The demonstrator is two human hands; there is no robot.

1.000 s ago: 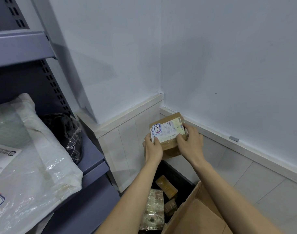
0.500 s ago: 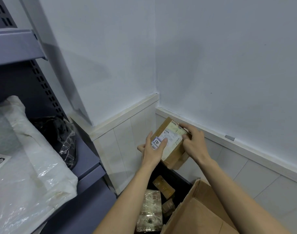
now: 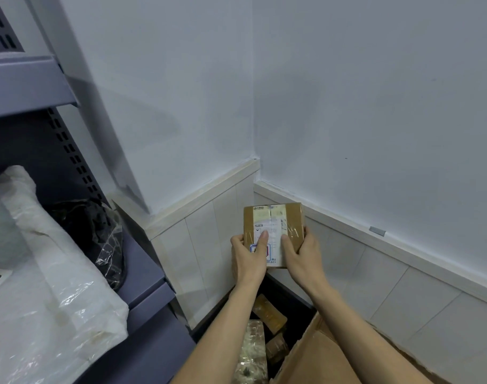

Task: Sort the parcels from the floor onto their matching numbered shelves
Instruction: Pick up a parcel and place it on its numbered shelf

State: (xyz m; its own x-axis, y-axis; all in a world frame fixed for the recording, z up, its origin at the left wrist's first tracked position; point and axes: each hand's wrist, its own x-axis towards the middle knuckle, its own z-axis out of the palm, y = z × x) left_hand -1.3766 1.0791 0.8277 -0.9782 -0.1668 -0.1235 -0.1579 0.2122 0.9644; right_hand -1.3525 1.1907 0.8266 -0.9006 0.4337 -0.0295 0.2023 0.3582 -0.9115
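Parcel (image 3: 273, 234) gripped in both my hands (image 3: 250, 254) (image 3: 299, 254) right of the shelf (image 3: 142, 275); reading its number, shelving comes next.

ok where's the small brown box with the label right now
In the head view, the box is lower centre, held up by the left hand and right hand, before the tiled wall corner.

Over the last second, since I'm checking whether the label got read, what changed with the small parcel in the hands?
The small cardboard parcel was turned in the hands: its label ran sideways with the number sticker at the left, and now runs lengthwise, sticker nearest the person, partly under the left thumb. The left hand and right hand regripped and hold its two sides. The shelf bags and floor parcels stayed put.
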